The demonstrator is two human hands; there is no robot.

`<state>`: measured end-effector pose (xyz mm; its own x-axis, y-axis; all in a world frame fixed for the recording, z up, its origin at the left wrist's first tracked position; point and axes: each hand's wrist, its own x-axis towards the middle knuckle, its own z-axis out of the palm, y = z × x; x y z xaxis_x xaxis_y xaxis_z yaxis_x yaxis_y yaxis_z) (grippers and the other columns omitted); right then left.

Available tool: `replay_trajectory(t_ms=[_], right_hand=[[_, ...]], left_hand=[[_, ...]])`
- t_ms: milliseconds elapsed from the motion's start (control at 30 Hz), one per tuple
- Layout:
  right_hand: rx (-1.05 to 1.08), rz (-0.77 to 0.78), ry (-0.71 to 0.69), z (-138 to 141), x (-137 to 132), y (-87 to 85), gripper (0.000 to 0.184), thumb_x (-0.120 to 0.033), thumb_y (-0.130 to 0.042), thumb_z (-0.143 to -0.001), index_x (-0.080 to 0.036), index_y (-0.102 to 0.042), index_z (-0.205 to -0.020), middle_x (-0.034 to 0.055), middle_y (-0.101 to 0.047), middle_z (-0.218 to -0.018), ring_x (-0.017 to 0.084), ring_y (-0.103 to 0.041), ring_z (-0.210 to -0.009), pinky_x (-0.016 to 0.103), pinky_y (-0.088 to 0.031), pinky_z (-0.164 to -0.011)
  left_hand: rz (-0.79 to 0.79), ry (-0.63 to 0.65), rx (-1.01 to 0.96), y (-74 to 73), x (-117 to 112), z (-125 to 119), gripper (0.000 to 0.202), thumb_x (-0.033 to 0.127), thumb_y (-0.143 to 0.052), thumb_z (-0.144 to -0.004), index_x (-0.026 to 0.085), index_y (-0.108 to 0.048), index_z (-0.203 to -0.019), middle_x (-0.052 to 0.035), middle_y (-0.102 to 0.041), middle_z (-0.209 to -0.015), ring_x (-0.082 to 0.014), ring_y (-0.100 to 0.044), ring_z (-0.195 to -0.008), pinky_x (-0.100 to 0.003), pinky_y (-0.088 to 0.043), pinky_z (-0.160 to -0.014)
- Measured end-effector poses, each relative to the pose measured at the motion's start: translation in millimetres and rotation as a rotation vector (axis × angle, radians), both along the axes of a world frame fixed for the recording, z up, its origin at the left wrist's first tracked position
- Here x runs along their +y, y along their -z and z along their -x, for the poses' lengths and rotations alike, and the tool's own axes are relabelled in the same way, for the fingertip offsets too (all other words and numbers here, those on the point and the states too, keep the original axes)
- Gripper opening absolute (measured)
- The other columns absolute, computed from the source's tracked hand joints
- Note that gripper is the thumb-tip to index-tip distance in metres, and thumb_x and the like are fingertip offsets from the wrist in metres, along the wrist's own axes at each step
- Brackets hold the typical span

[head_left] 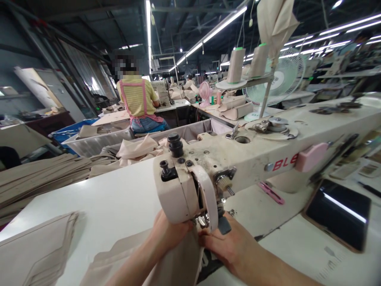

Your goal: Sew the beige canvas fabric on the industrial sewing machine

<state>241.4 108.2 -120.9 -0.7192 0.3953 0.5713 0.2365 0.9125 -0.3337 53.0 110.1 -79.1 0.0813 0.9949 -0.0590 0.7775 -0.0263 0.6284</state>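
Observation:
A white sewing machine (175, 194) stands in front of me, its head over the work area. Beige fabric (181, 258) runs under the presser foot (202, 220) and hangs toward me. My left hand (171, 232) holds the fabric on the left of the foot, its fingers partly hidden by the machine head. On the right, my right hand (228, 242) has curled fingers closed on the fabric's edge, close to the foot. Another piece of beige fabric (110, 254) lies under my left forearm.
Stitched beige panels (44, 246) lie at the left on the white table (98, 198). Pink thread snips (272, 193) and a dark tablet or phone (339, 214) lie at the right. Beyond are a fabric-filled bin (98, 137), thread cones (236, 65) and a seated co-worker (138, 99).

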Motion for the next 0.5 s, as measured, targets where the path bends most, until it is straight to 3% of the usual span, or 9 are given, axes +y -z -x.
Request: replay_trajectory(t_ms=[167,233,300,400,467,500], right_hand=[[-0.019,0.003,-0.006,1.5,-1.4,-2.0,0.021,-0.010,-0.038,-0.093,-0.017,-0.057,-0.091,0.0051,-0.066,-0.089,0.020,-0.057,-0.088,0.035,-0.038,-0.081],[-0.033,0.029,-0.016,1.3,-2.9,-3.3,0.021,-0.011,-0.039,-0.094,-0.017,-0.058,-0.088,0.0056,-0.067,-0.089,0.021,-0.058,-0.089,0.035,-0.039,-0.082],[-0.036,0.062,-0.016,1.0,-3.7,-4.4,0.022,-0.011,-0.039,-0.095,-0.016,-0.059,-0.089,0.0070,-0.068,-0.090,0.023,-0.058,-0.091,0.037,-0.040,-0.083],[-0.033,0.101,0.000,0.5,-3.7,-5.2,0.024,-0.012,-0.038,-0.097,-0.016,-0.062,-0.094,0.0074,-0.069,-0.094,0.025,-0.059,-0.094,0.040,-0.040,-0.085],[-0.048,0.153,0.025,-0.8,-5.3,-5.7,0.025,-0.015,-0.040,-0.098,-0.018,-0.064,-0.091,0.0062,-0.069,-0.094,0.025,-0.059,-0.093,0.039,-0.042,-0.084],[-0.052,0.190,0.047,-2.1,-7.3,-6.1,0.025,-0.017,-0.042,-0.097,-0.019,-0.065,-0.088,0.0059,-0.068,-0.093,0.024,-0.060,-0.090,0.038,-0.043,-0.081]], left_hand=[[-0.026,0.046,0.093,1.9,3.4,4.9,0.029,0.014,-0.054,-0.071,0.016,-0.074,-0.092,-0.0118,-0.072,-0.098,-0.0353,-0.063,-0.097,-0.044,-0.048,-0.082],[-0.045,0.022,0.089,3.5,-2.0,9.2,0.027,0.019,-0.055,-0.073,0.018,-0.072,-0.095,-0.0090,-0.072,-0.097,-0.0316,-0.064,-0.094,-0.041,-0.049,-0.080],[-0.113,-0.045,0.098,9.4,-16.3,13.4,0.026,0.023,-0.055,-0.076,0.019,-0.069,-0.098,-0.0091,-0.068,-0.106,-0.0310,-0.061,-0.101,-0.043,-0.046,-0.088],[-0.228,-0.106,0.082,27.1,-50.2,15.0,0.043,0.033,-0.071,-0.063,0.017,-0.057,-0.101,-0.0120,-0.060,-0.109,-0.0316,-0.055,-0.103,-0.044,-0.045,-0.089],[-0.193,-0.004,-0.040,39.1,-71.8,11.0,0.059,0.035,-0.082,-0.048,0.020,-0.050,-0.095,-0.0055,-0.058,-0.091,-0.0232,-0.057,-0.081,-0.033,-0.050,-0.071],[-0.152,0.010,-0.087,42.9,-79.9,7.6,0.056,0.032,-0.082,-0.047,0.021,-0.048,-0.091,-0.0020,-0.055,-0.084,-0.0194,-0.054,-0.073,-0.029,-0.048,-0.064]])
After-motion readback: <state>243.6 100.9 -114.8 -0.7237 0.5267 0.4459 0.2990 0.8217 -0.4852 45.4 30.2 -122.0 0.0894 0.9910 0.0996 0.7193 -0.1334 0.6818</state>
